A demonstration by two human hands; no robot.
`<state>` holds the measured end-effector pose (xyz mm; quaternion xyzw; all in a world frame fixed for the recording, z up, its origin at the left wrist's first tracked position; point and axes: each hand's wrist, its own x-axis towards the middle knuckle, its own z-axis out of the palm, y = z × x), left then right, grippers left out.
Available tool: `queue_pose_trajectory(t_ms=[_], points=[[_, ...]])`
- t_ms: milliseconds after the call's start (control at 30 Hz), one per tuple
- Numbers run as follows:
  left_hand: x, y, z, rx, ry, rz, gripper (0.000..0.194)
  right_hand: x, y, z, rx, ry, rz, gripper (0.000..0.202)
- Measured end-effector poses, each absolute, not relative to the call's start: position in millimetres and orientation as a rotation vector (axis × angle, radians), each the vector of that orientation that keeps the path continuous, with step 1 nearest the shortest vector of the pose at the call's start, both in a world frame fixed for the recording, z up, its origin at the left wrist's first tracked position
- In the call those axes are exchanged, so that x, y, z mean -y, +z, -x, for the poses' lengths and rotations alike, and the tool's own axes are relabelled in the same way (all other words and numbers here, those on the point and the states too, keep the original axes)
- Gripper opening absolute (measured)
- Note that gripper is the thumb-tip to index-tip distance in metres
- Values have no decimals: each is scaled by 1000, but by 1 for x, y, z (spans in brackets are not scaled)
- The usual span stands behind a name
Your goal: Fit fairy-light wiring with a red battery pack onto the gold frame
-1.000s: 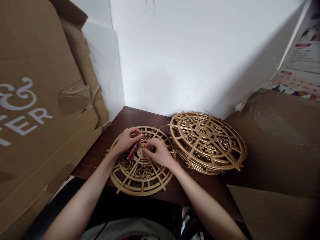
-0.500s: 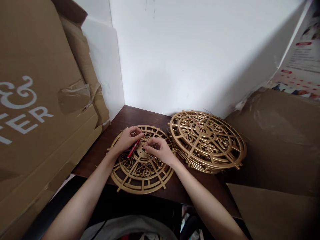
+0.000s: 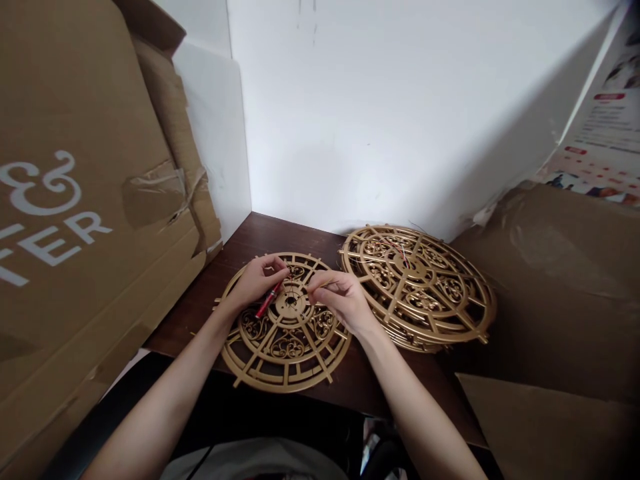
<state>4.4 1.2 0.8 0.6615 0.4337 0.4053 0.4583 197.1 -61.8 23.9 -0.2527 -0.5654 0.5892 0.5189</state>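
Note:
A round gold openwork frame [image 3: 287, 380] lies flat on the dark brown table. Over its upper left part, my left hand [image 3: 257, 280] is closed in a pinch near the hub, with a red pen-like tool [image 3: 267, 300] slanting down from it. My right hand [image 3: 343, 297] is just right of the hub, its fingertips pinched together around what looks like a thin wire. The wires near the fingertips are too fine to follow.
To the right stands a stack of similar gold frames [image 3: 420, 293], with red and white wires on top. Cardboard boxes flank the table, one at left [image 3: 90, 187] and one at right [image 3: 550, 287]. A white wall [image 3: 390, 120] rises behind.
My right hand has moved right and slightly up, away from the hub, exposing more of the centre. My left hand stays nearly in place with the red tool.

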Motion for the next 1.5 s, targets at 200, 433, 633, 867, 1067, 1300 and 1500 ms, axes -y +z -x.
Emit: queue_pose_trajectory(t_ms=[200,433,633,867,1067,1300,1500], points=[[-1,2,-4,-1039,980,-1580,27,61,19,-190,1239,1513,577,12],[-5,-4,-2,-1034,1007,-1529,29,56,20,-192,1296,1448,595,7],[-4,-3,-1,-1031,1067,-1459,32,56,12,-185,1273,1446,655,17],[-5,-3,-1,-965,1028,-1347,38,52,10,-184,979,1555,585,20],[0,6,0,-941,794,-1681,25,51,9,-186,801,1710,554,23],[-2,5,8,-713,587,-1883,18,47,9,-187,775,1626,563,15],[-3,5,9,-796,490,-1916,41,48,10,-187,627,1728,477,8]])
